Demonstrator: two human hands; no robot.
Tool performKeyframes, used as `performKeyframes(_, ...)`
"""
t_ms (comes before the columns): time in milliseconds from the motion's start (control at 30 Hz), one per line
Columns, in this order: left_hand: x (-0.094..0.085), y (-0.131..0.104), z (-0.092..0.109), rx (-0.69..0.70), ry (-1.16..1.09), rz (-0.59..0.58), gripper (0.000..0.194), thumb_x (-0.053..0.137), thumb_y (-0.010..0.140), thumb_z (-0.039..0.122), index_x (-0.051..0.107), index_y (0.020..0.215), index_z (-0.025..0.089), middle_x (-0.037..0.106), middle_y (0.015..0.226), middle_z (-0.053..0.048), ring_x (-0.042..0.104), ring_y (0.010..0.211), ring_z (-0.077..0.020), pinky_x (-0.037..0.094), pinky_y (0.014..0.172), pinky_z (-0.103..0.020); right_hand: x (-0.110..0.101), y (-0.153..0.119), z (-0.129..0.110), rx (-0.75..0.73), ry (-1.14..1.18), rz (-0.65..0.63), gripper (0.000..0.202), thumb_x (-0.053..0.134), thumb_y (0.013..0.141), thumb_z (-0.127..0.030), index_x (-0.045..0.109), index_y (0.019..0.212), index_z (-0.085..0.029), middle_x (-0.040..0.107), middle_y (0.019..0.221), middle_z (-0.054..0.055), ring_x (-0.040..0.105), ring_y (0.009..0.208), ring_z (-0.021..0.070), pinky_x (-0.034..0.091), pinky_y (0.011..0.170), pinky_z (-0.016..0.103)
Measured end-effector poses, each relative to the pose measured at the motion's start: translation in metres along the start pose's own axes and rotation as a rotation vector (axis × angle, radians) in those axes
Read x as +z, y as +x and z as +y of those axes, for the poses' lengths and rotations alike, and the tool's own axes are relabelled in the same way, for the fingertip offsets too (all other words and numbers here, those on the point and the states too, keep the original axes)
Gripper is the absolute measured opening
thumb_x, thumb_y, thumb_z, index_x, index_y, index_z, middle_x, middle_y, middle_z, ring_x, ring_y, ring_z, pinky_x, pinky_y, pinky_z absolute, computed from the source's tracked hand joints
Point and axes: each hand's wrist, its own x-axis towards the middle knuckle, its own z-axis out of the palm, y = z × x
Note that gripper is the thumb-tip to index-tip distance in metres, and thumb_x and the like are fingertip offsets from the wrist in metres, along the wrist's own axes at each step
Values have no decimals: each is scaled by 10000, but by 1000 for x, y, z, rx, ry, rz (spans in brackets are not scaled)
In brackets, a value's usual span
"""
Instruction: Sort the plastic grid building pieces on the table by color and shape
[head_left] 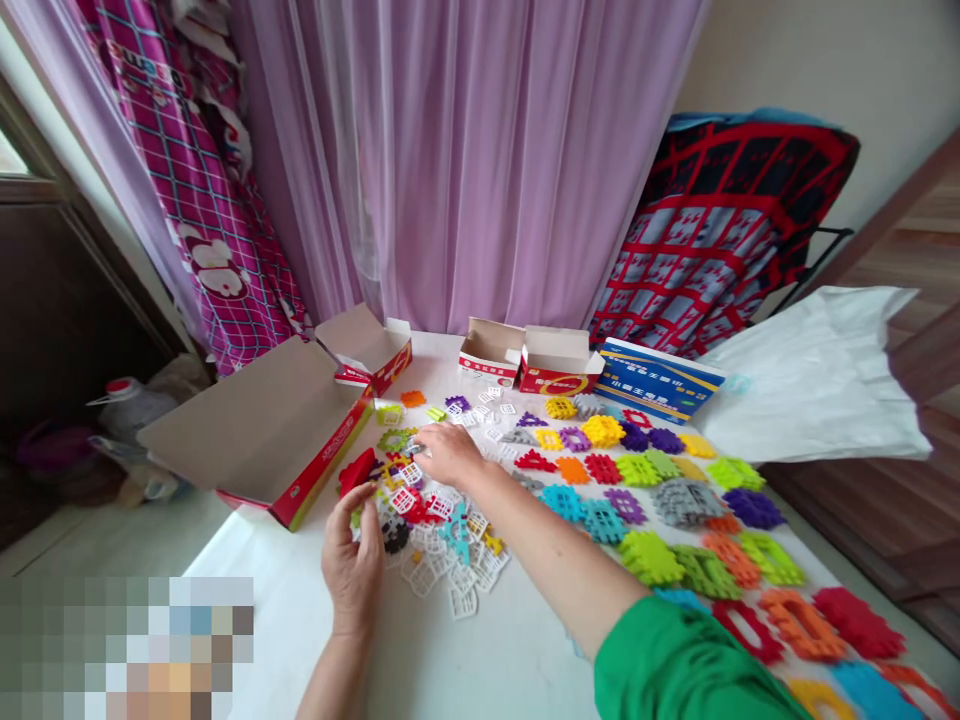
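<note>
Now, left hand (pixel 351 565): is holding its grip half-curled beside a bright red plastic piece (pixel 356 472); whether it is grasping it, one cannot tell.
Right hand (pixel 450 455): is hovering with bent fingers; its hold is not showing clearly.
White plastic lattice panels (pixel 463 602): are lying heaped on the white desk (pixel 435 665), beside an open red-and-brown cardboard box (pixel 255 440).

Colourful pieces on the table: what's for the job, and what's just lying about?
Probably for the job:
mixed pile, with the left hand and right hand at it
pieces grouped by colour
perhaps the big open box

Probably just lying about:
white bag
plastic jug
red-and-black cloth
</note>
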Motion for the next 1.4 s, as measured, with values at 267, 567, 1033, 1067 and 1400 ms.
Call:
performKeyframes(267, 3, 5, -6, -103, -66, 26, 312, 541, 842, 399, 633, 1083, 224, 684, 1130, -71, 609, 1104, -227, 423, 1002, -349, 23, 58, -32, 74, -115, -95, 329, 636, 803, -376, 685, 1066, -184, 690, 1138, 106, 539, 1152, 265, 377, 970, 415)
performKeyframes(567, 12, 3, -5, -169, -213, -57, 361, 581, 810, 466, 641, 1055, 207, 709, 945, -66, 665, 801, -183, 521, 690, -279, 7, 28, -9, 241, 258, 107, 328, 422, 938, -306, 695, 792, -197, 699, 789, 49, 622, 795, 173, 431, 735, 279)
performKeyframes(1033, 15, -20, 24, -519, -297, -750, 569, 741, 576, 672, 566, 815, 186, 507, 433, 72, 323, 342, -35, 176, 364, -146, -4, -135, -1, 328, 696, 247, 207, 541, 865, -260, 729, 930, -206, 699, 733, -9, 602, 680, 127, 431, 627, 215)
performKeyframes(1067, 16, -22, 25, -516, -281, -780, 574, 753, 558, 671, 561, 793, 184, 511, 431, 68, 324, 346, -34, 178, 367, -144, -5, -146, -3, 363, 649, 274, 217, 551, 866, -275, 721, 990, -221, 721, 783, -1, 625, 716, 137, 449, 655, 223)
performKeyframes(1400, 34, -56, 40, -567, -321, -737, 656, 810, 441, 665, 566, 826, 193, 499, 424, 67, 392, 390, -75, 266, 365, -165, -5, -201, -11, 387, 285, 415, 522, 715, 743, -421, 590, 1213, -232, 659, 1076, 71, 622, 979, 240, 517, 821, 346)
